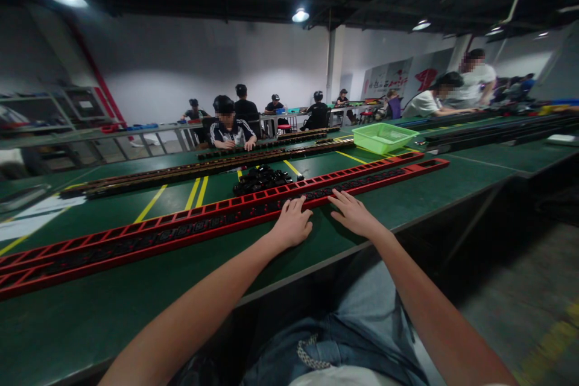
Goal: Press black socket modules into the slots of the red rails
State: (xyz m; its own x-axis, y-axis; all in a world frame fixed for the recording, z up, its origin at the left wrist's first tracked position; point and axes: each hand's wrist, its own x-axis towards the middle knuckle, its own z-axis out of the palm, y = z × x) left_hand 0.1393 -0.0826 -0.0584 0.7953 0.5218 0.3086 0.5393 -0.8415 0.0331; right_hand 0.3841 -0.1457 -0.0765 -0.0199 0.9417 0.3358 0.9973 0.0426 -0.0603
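A long red slotted frame [149, 244] crosses the green table in front of me, with black parts [199, 227] seated along its near row. My left hand [293, 223] rests at the near edge of this frame, fingers stretched over the black parts, palm down. To its right, my right hand [355, 214] has its fingers spread, tips at the same row. Nothing shows gripped in either hand, though the fingertips' exact contact is too small to tell. Just beyond the frame lies a heap of loose black parts [262, 181].
A light green plastic basket [384, 140] stands beyond the frame's right end. Farther back lie long dark strips [181, 170] and, at left, white paper sheets [34, 220]. A person [230, 126] sits across the table; other people work farther off. The table's near edge [316, 265] runs below my forearms.
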